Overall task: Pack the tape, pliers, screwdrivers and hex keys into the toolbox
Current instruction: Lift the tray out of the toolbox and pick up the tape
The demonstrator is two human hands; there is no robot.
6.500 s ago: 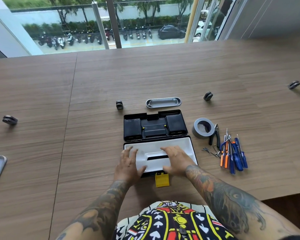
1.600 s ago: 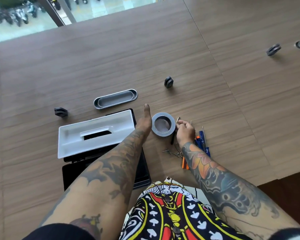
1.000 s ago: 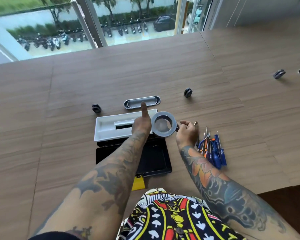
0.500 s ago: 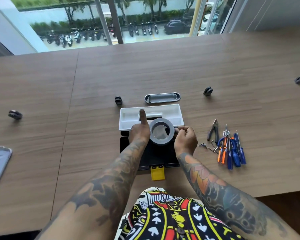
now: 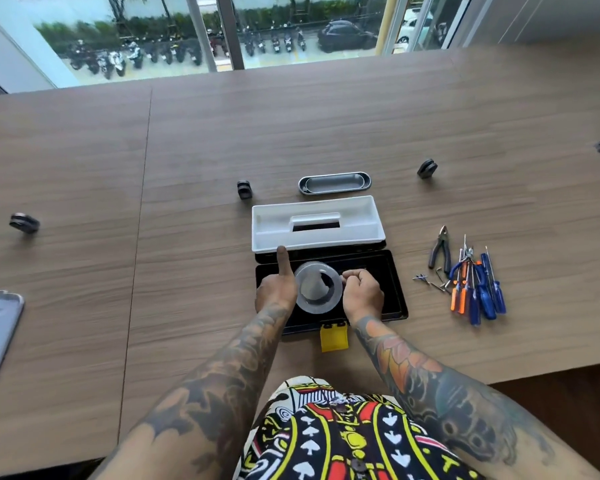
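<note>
Fronting window (image 5: 291, 29), wood table (image 5: 326, 126), toolbox (image 5: 390, 292), tape (image 5: 317, 306)

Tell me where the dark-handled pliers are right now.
In the head view the pliers lie on the table right of the open toolbox, just left of the screwdriver pile and behind the hex keys.

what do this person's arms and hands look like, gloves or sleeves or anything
The left hand and right hand are bare, with no gloves, and no sleeves show on the forearms. Dense tattoos cover both: the left forearm has dark grey-black shading, the right forearm an orange flower and blue-grey work. The garment below has a playing-card print in yellow, red, black and white.
</note>
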